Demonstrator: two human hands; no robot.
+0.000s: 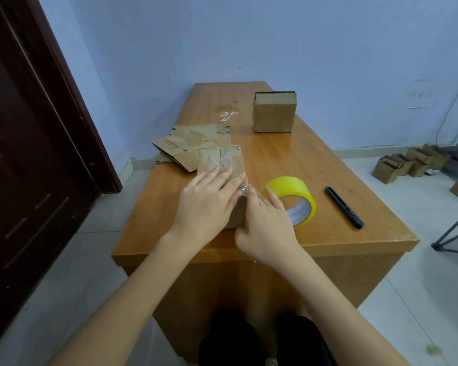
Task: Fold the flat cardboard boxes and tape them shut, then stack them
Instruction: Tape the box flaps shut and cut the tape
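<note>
— Hands first: our left hand (209, 199) lies flat, fingers straight, pressing the top of the box (226, 167); why?

— We judge it steadies the box while our right hand (265, 223), fingers straight, smooths clear tape down its near right edge.

— And beyond the box?

— Right of it, tape roll (292, 198) and knife (344, 207); behind it, flat cardboard (188, 143); farther back right, a finished box (274, 112).

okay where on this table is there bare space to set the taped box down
Bare wood lies between the standing box and the yellow tape roll, and along the table edge right of the black knife. The left side is crowded: flat cardboard, the box being pressed and both hands.
</note>
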